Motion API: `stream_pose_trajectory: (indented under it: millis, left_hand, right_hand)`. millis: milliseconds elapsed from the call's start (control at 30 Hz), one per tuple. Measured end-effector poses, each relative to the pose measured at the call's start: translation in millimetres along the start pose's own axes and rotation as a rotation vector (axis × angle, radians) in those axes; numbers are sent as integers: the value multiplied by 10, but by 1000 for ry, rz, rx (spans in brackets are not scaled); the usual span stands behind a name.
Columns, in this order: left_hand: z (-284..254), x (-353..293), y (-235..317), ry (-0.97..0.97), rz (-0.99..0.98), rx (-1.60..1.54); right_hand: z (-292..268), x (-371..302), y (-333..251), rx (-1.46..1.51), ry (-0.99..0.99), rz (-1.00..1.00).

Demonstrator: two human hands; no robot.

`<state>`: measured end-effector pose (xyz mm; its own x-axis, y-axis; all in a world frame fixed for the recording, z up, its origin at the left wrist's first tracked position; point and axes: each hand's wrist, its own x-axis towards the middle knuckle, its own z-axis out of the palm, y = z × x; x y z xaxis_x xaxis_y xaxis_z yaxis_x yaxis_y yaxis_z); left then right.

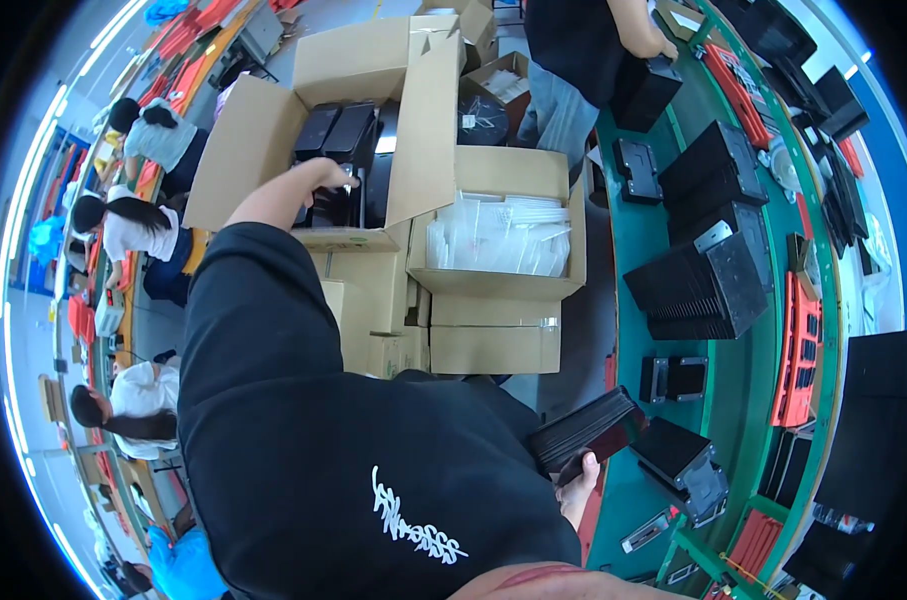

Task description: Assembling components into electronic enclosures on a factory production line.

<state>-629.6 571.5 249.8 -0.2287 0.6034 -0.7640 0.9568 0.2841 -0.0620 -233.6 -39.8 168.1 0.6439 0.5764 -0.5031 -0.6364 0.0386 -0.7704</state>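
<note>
My left arm stretches into a large open cardboard carton (pixel 243 150) that holds shiny black panels (pixel 353 130). Inside it, my left hand (pixel 325 178) has its fingers bent down at the panels; what they grip is partly hidden. At the lower right, beside the green workbench (pixel 598 345), my right hand (pixel 576 487) is closed round the lower edge of a stack of thin black panels (pixel 588 430). That stack is tilted and close to my body.
A second carton (pixel 498 283) holds white-wrapped pieces, with closed cartons beneath it. Black stacked panels (pixel 698 290) and red trays (pixel 798 350) lie on the bench. A co-worker (pixel 573 60) stands at its far end. Several people work at a bench on the left.
</note>
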Motion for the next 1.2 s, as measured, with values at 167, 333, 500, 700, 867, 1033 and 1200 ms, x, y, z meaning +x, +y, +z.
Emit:
stream_pose_trajectory:
  millis: [167,333,500,700,867,1033,1200]
  left_hand:
    - [390,47,-33,335,-81,-137]
    - [615,-78,127,327,-143,17]
    - [667,41,130,380,-250,-143]
    - [796,-90,3,573,-147,-321]
    - [659,-224,-78,556,-14,-324]
    - [340,162,-505,615,111,-368]
    - [246,70,-662,485,151,-565]
  right_hand:
    - [100,-83,-75,69,114,-32]
    - [95,-69,-192,67,-2,35]
    - [146,-38,-168,123,18,31]
    - [8,67,-96,143,-65,69]
    - [1,146,-59,194,-77,67]
    - [107,122,-186,188,-161,144]
    - [74,182,-91,212,-134,109]
